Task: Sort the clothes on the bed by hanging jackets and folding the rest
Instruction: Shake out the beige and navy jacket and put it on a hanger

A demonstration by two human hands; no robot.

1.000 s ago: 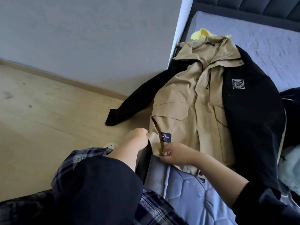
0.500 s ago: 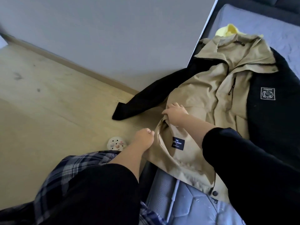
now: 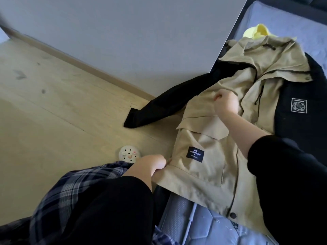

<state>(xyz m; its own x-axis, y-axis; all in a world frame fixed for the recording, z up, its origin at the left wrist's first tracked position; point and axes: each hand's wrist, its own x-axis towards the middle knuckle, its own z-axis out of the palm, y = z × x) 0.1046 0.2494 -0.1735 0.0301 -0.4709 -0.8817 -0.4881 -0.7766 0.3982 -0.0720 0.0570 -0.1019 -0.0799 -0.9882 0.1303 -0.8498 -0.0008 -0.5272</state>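
A tan and black jacket (image 3: 208, 167) lies spread face up over the bed's left edge, its black sleeve (image 3: 169, 105) hanging toward the floor. My left hand (image 3: 150, 165) grips the tan hem corner near the small black label. My right hand (image 3: 225, 105) is curled into the tan fabric higher up, above the flap pocket. A yellow garment (image 3: 256, 31) peeks out from under the jacket's hood.
The bed (image 3: 212, 227) has a grey-blue quilted cover, with a dark headboard at top right. Pale wood floor (image 3: 62, 112) and a grey wall lie to the left. A white clog (image 3: 129, 153) sits on the floor by my plaid trouser leg.
My right hand has moved from the hem up the tan front and closed on the fabric there. The left hand keeps its hold on the hem corner.
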